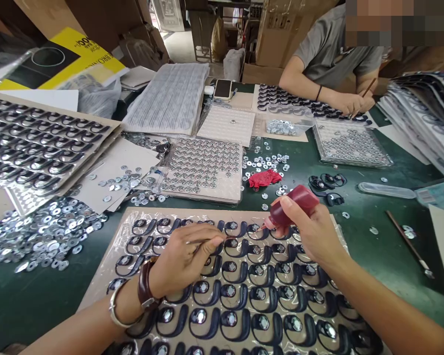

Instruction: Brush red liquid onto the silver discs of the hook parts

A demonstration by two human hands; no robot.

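Dark hook pieces (242, 277): rows of them, silver-centred, on a plastic-covered card (105, 278) by the near edge of the tabletop (387, 251).
Left hand (185, 254): grasping a thin stick (230, 237), its tip over the rows toward the card's far side; a brown-strapped watch (146, 285) and a bangle (114, 308) circle the wrist.
Right hand (311, 227): grasping a red bottle (293, 204), tilted nozzle-down above the far rows; whether the nozzle touches a piece cannot be told. No lettering can be made out on the bottle.
Yellow package (96, 64): toward the tabletop's far left corner, lying askew; the letters "EBRO" can be read, part of a longer word, along with large digits including "00".
Cardboard box (281, 34): beyond the far edge, its print too small to read.
Washers (55, 236): heaped near the left edge.
Red cloth (264, 179): crumpled among loose washers, beyond the card.
Co-worker (318, 61): in a grey sleeve at the far edge, one hand holding a brown stick (370, 88).
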